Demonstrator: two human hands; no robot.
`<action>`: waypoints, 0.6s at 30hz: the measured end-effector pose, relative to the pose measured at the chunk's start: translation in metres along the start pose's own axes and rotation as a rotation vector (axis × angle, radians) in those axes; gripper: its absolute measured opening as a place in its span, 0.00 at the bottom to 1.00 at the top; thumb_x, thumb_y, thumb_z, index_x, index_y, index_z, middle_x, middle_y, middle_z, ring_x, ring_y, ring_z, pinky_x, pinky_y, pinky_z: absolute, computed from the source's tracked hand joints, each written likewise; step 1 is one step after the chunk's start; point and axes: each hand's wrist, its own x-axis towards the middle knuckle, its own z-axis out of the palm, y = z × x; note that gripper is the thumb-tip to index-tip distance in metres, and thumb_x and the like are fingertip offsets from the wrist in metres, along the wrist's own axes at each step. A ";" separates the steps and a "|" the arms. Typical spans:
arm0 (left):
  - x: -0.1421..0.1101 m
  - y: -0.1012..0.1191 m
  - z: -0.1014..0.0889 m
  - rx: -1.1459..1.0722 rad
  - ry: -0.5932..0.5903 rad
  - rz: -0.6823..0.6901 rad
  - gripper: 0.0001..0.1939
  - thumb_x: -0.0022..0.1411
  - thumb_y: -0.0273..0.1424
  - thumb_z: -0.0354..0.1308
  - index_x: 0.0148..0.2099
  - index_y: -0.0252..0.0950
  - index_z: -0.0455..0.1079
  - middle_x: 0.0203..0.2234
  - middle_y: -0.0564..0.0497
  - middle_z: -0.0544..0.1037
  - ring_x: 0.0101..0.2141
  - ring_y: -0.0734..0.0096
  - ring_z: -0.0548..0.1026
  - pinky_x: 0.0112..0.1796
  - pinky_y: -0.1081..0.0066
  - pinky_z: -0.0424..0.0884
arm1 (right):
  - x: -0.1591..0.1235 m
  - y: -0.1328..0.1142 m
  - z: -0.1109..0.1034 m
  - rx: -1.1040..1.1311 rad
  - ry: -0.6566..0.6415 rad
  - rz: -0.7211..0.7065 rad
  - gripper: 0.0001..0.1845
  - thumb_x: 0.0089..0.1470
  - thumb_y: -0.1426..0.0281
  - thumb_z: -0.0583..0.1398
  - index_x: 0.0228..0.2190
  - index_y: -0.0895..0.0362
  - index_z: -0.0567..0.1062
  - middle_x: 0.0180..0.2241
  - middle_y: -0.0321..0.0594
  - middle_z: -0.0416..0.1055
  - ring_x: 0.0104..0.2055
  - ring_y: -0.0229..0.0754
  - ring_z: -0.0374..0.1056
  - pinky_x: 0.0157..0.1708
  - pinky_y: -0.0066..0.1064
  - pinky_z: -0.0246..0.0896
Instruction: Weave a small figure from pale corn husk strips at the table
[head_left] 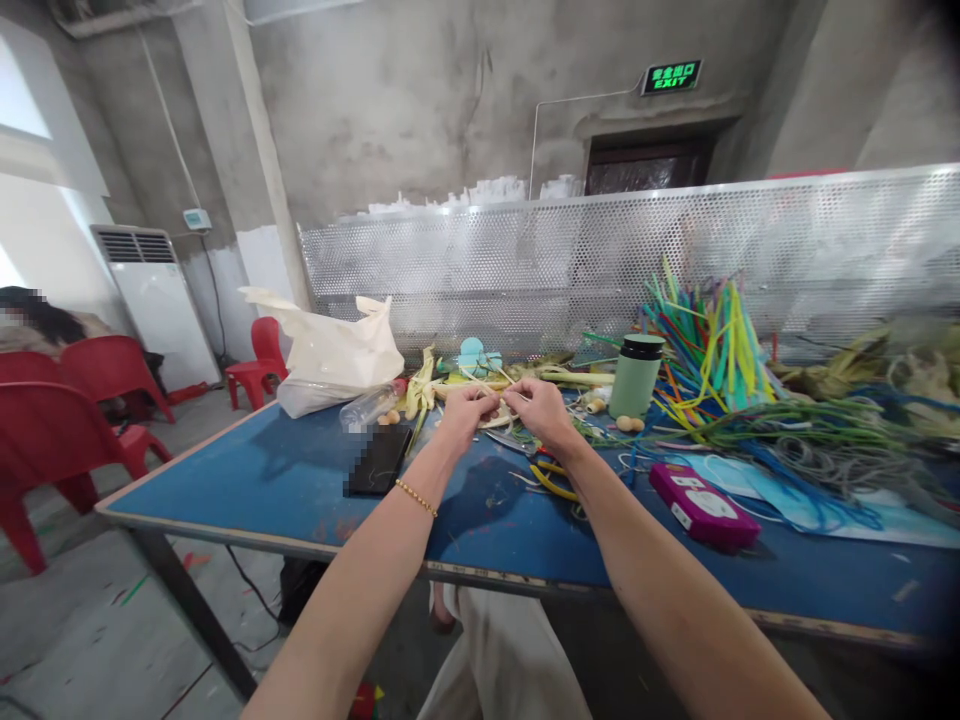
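Observation:
Above the blue table point(247, 480), my left hand point(466, 410) and my right hand point(541, 408) meet with thumbs and fingers pinched together. Between them runs a thin pale strip point(507, 376), which looks like dried plant husk; the fingertips hide part of it. A gold-coloured bracelet point(417, 498) circles my left wrist. Yellow-handled scissors point(553, 480) lie under my right wrist. Yellowish husks point(421, 392) are just beyond my left hand. A dark flat object point(377, 460), partly blurred out, rests left of it.
A white plastic bag point(337, 345) and clear bottle point(367, 408) are left. At right stand a green cup point(636, 378), colourful pipe cleaners point(724, 350), a purple box point(703, 506) and tangled cords point(802, 440). Perforated metal panels point(450, 250) edge the back. Red chairs point(67, 440) stand left.

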 end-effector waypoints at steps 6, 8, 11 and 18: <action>0.000 0.000 0.000 0.018 0.018 0.005 0.08 0.42 0.29 0.63 0.21 0.32 0.67 0.16 0.53 0.68 0.20 0.77 0.64 0.26 0.72 0.57 | -0.001 0.000 -0.001 -0.087 0.006 -0.005 0.11 0.47 0.67 0.58 0.20 0.59 0.76 0.20 0.40 0.73 0.25 0.40 0.66 0.30 0.30 0.57; 0.000 -0.001 0.001 0.014 0.029 -0.002 0.07 0.42 0.29 0.62 0.21 0.32 0.67 0.16 0.53 0.68 0.20 0.77 0.64 0.26 0.72 0.57 | -0.001 0.001 -0.001 -0.083 0.007 0.000 0.11 0.47 0.67 0.58 0.21 0.59 0.76 0.20 0.40 0.73 0.24 0.40 0.66 0.29 0.30 0.57; 0.000 0.000 0.001 0.005 0.019 0.003 0.09 0.42 0.29 0.63 0.20 0.33 0.66 0.16 0.54 0.66 0.20 0.78 0.63 0.26 0.72 0.57 | -0.001 0.001 -0.001 -0.073 0.011 0.005 0.10 0.47 0.67 0.58 0.21 0.59 0.77 0.20 0.40 0.73 0.24 0.40 0.66 0.29 0.30 0.57; 0.002 0.000 -0.003 -0.034 -0.044 -0.007 0.12 0.40 0.32 0.69 0.23 0.32 0.69 0.17 0.54 0.68 0.21 0.78 0.64 0.26 0.73 0.57 | 0.000 0.003 0.000 0.017 0.018 0.018 0.10 0.48 0.66 0.59 0.22 0.59 0.76 0.19 0.40 0.72 0.24 0.40 0.66 0.28 0.30 0.58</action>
